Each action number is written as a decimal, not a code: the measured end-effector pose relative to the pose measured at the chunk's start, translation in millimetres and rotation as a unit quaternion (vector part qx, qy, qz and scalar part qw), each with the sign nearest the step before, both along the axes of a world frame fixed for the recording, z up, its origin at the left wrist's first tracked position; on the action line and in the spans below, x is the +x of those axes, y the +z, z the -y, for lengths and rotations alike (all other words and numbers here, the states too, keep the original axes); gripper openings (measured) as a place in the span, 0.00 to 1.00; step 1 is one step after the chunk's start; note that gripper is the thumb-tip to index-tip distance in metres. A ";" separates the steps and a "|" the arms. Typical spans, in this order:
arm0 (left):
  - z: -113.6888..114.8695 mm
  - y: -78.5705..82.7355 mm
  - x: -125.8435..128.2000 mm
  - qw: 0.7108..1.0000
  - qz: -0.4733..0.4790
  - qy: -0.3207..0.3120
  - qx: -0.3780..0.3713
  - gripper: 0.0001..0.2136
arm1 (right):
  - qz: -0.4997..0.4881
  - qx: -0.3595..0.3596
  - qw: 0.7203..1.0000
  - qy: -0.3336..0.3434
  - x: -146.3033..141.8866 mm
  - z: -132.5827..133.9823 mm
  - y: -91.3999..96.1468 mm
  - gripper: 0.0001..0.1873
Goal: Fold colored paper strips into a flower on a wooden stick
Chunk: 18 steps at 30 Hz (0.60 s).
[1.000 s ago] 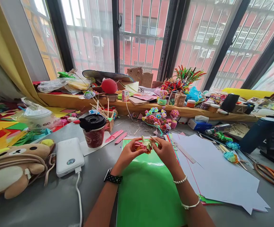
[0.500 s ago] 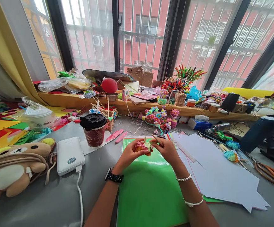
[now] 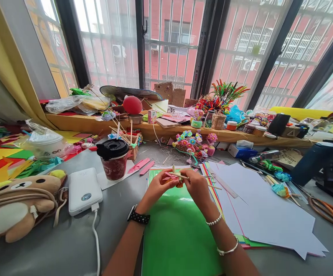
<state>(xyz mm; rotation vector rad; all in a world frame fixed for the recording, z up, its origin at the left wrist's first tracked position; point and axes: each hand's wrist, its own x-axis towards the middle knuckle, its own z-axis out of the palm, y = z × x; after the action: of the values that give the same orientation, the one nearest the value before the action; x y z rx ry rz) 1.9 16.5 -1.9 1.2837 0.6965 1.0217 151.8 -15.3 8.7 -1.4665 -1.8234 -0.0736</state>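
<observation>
Both of my hands meet over the far end of a green sheet (image 3: 180, 237) on the grey table. My left hand (image 3: 156, 188) pinches a small folded paper flower (image 3: 170, 177) in pink, orange and green. My right hand (image 3: 196, 186) is closed on a thin wooden stick (image 3: 212, 186) that lies across the flower and points out to the right. The left wrist wears a black watch, the right wrist two bead bracelets.
A lidded coffee cup (image 3: 114, 158) and a white power bank (image 3: 84, 190) with its cable stand at the left, next to a plush bear bag (image 3: 14, 203). White paper sheets (image 3: 264, 211) lie at the right. Craft clutter fills the window sill (image 3: 160, 132).
My right hand has drawn closer to the left hand, and the stick now lies almost level across the flower instead of slanting upward.
</observation>
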 end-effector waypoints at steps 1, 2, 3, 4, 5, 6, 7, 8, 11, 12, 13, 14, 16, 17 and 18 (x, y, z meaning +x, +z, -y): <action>-0.5 0.9 -2.0 1.000 0.007 -0.007 -0.015 0.24 | -0.020 0.004 1.000 0.010 2.3 0.3 1.6 0.13; -1.0 2.1 -4.2 0.999 0.016 -0.014 -0.032 0.24 | -0.043 0.006 0.999 0.030 4.8 0.8 3.8 0.13; -1.3 3.4 -6.5 0.998 0.026 -0.018 -0.048 0.26 | -0.062 0.007 0.996 0.057 7.3 1.7 6.3 0.13; -1.4 4.7 -8.6 0.997 0.035 -0.019 -0.060 0.28 | -0.073 0.004 0.993 0.092 9.2 2.8 8.8 0.13; -1.4 5.8 -10.5 0.997 0.040 -0.017 -0.066 0.29 | -0.080 0.004 0.989 0.127 10.5 4.0 11.1 0.12; -1.2 6.7 -11.8 0.997 0.038 -0.013 -0.067 0.28 | -0.084 0.002 0.984 0.156 10.9 5.3 13.1 0.12; -0.8 7.3 -12.7 0.998 0.027 -0.011 -0.062 0.26 | -0.087 0.004 0.981 0.171 10.5 6.7 14.7 0.12; -0.4 7.6 -13.1 0.998 0.012 -0.010 -0.054 0.23 | -0.082 0.006 0.979 0.184 9.3 7.9 15.8 0.12; 0.8 7.4 -12.6 0.999 -0.025 -0.019 -0.027 0.17 | -0.051 -0.005 0.979 0.197 3.2 11.2 17.6 0.11; 0.9 7.1 -12.3 0.999 -0.028 -0.022 -0.025 0.16 | -0.042 -0.011 0.979 0.197 1.1 12.1 17.8 0.11; 1.0 6.8 -12.1 0.999 -0.027 -0.024 -0.026 0.16 | -0.037 -0.014 0.980 0.196 -0.7 12.8 17.8 0.11; 1.0 6.4 -12.1 0.999 -0.024 -0.025 -0.031 0.15 | -0.034 -0.017 0.980 0.196 -2.2 13.3 17.6 0.11; 1.1 5.7 -12.1 0.998 -0.014 -0.028 -0.048 0.14 | -0.036 -0.015 0.979 0.198 -4.0 13.5 16.3 0.10; 1.2 5.4 -12.1 0.998 -0.007 -0.030 -0.057 0.14 | -0.038 -0.012 0.980 0.196 -4.4 13.2 15.2 0.09; 1.5 5.1 -12.0 0.997 0.001 -0.031 -0.066 0.13 | -0.041 -0.006 0.981 0.191 -4.6 12.7 13.9 0.08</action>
<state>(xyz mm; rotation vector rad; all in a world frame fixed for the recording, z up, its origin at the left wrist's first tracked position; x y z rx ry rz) -10.1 15.0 3.2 1.1827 0.7062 0.9113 147.1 -28.0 22.6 -1.0869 -2.0058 0.1860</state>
